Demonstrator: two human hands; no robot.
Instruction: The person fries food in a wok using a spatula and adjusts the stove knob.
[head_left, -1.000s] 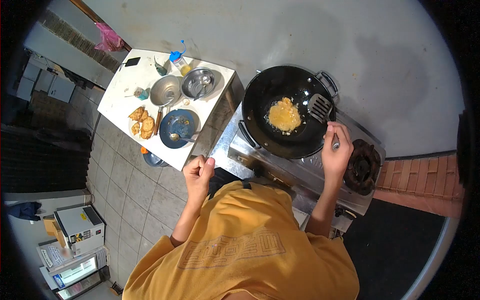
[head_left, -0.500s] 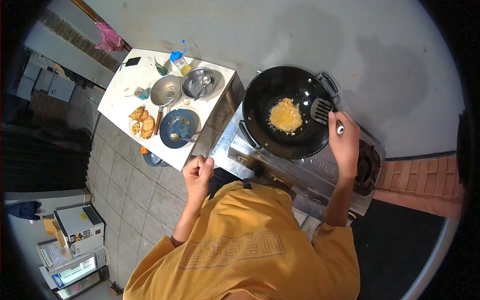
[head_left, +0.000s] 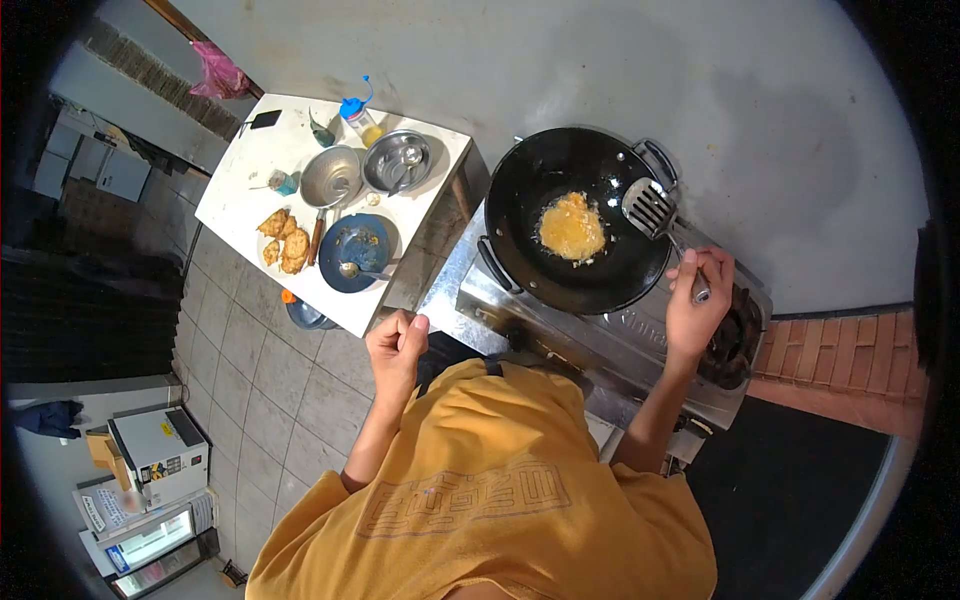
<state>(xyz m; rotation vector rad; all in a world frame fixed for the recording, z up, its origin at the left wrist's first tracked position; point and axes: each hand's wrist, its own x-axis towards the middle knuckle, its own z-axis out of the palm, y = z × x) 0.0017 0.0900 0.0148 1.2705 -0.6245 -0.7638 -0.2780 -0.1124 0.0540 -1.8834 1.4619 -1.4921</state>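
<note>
My right hand (head_left: 699, 298) grips the handle of a slotted spatula (head_left: 650, 207), whose metal head hangs over the right side of a black wok (head_left: 540, 280). In the wok lies a golden, rough-edged fritter (head_left: 572, 228), bubbling at its edges; the spatula is apart from it. The wok sits on a steel gas stove (head_left: 640, 335). Curled into a loose fist, my left hand (head_left: 397, 343) is held in front of my body near the table corner, and nothing shows in it.
On the white table (head_left: 340, 308) at left stand a blue plate (head_left: 350, 270) with a spoon, a saucepan (head_left: 330, 175), a steel bowl (head_left: 385, 160), a blue-capped bottle (head_left: 358, 120) and several fried pieces (head_left: 293, 250). A second burner (head_left: 735, 345) is right of the wok.
My right hand has moved right and down, away from the wok's rim. The spatula head has turned and shifted slightly. My left hand and the fritter look unchanged.
</note>
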